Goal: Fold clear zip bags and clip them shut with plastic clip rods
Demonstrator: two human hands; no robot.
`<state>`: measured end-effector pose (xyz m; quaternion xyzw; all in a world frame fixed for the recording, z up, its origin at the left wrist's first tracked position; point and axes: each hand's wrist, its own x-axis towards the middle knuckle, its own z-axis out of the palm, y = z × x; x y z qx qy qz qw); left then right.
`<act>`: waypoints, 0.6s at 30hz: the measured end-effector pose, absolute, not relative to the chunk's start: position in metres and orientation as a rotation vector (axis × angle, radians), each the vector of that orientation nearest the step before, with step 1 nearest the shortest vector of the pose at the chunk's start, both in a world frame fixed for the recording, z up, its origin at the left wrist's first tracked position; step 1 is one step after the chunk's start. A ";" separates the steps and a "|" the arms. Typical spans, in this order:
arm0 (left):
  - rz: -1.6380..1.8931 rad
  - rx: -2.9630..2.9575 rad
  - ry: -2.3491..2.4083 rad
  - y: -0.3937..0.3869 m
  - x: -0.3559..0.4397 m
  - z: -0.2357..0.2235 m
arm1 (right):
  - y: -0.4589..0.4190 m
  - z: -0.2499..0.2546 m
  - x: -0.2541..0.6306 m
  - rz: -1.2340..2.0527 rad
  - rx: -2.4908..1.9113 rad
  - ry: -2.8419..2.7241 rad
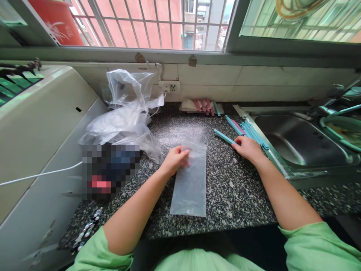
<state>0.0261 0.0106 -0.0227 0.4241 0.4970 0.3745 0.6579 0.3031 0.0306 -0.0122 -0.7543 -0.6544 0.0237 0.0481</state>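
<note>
My left hand [172, 162] pinches the upper left edge of a clear flat plastic bag [190, 190], its fingertips showing through the film. The bag lies along the speckled countertop [222, 188], its lower end toward me. In my right hand [248, 148] is one end of a long, thin blue bag-sealing clip [223, 136], which points away to the left. Just beyond that hand are several more blue clips [252, 132] in a loose pile with a pink one [238, 127] among them, beside the sink.
Crumpled clear plastic bags [121, 120] are heaped at the left, behind a pixelated patch with a white cable. A packet with pink clips [203, 107] lies by the wall under a socket [172, 87]. On the right is a steel sink [299, 139] holding a green basin [341, 131].
</note>
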 end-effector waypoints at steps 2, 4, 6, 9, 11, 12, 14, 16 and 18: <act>0.862 0.961 1.117 0.011 0.026 -0.023 | 0.029 -0.013 0.301 0.057 -2.209 -1.979; 0.869 0.953 1.117 0.011 0.026 -0.022 | 0.027 -0.014 0.296 0.034 -2.037 -1.989; 0.869 0.938 1.122 0.011 0.027 -0.021 | 0.022 -0.015 0.289 0.021 -1.807 -2.015; 0.878 0.910 1.121 0.011 0.027 -0.019 | 0.011 -0.016 0.274 0.024 -1.476 -2.068; 0.897 0.890 1.111 0.010 0.027 -0.018 | 0.002 -0.016 0.264 0.033 -1.337 -2.115; 0.905 0.882 1.101 0.010 0.027 -0.017 | -0.002 -0.016 0.260 0.040 -1.295 -2.141; 0.912 0.879 1.077 0.009 0.027 -0.016 | -0.008 -0.016 0.253 0.045 -1.247 -2.180; 0.901 0.892 1.045 0.007 0.028 -0.016 | -0.011 -0.016 0.250 0.040 -1.221 -2.195; 0.888 0.921 1.019 0.005 0.029 -0.016 | -0.012 -0.018 0.249 0.037 -1.198 -2.197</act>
